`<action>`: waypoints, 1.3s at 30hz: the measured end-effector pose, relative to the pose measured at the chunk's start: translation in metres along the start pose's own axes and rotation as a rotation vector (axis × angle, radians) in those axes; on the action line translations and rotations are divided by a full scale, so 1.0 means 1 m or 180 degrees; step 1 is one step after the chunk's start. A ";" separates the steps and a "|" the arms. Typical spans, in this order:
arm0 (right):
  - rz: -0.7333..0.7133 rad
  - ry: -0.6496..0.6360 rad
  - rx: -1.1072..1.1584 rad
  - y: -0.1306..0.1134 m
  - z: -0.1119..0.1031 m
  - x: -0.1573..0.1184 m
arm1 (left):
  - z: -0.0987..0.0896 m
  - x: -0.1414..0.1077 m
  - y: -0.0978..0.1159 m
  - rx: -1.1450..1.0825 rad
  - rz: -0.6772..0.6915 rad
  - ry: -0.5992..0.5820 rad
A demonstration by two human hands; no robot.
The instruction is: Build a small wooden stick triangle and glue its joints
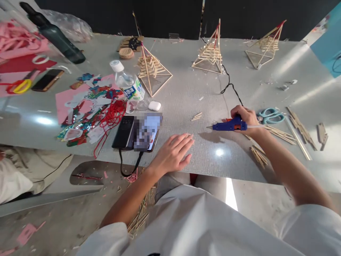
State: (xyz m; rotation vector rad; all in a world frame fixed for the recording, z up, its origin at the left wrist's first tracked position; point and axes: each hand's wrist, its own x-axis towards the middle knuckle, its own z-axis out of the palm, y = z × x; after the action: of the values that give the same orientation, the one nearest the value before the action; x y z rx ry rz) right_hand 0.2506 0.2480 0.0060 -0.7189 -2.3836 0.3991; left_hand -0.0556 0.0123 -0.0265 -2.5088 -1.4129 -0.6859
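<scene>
My right hand (244, 116) is wrapped around a blue hot glue gun (226, 126), whose nozzle points left above the table; a clear glue stick (255, 126) sticks out of its back. My left hand (174, 151) rests on the table near the front edge, fingers stretched out, with nothing clearly held. Just beyond its fingertips lie several short wooden sticks (196, 116). Beside my right forearm are a bundle of short sticks (259, 156), longer sticks (281, 134) and light-blue scissors (271, 116).
Three stick pyramids (153, 69) stand along the back. To the left are a plastic bottle (131, 85), a power bank (124, 132) cabled to a phone (147, 132), red cord (114, 113) and foil scraps (80, 124). The glue gun's black cable (233, 87) runs backward. Another person's clothing (29, 170) shows at left.
</scene>
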 end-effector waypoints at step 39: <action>-0.0050 -0.0624 -0.0280 -0.046 0.039 -0.030 | -0.006 -0.001 -0.013 -0.0414 -0.0017 -0.0681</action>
State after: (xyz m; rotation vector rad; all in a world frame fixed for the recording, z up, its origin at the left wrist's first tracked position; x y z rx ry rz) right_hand 0.2277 0.1894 -0.0172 -0.7293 -2.6035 0.3749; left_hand -0.0687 0.0161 -0.0226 -2.7513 -1.4876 -0.5396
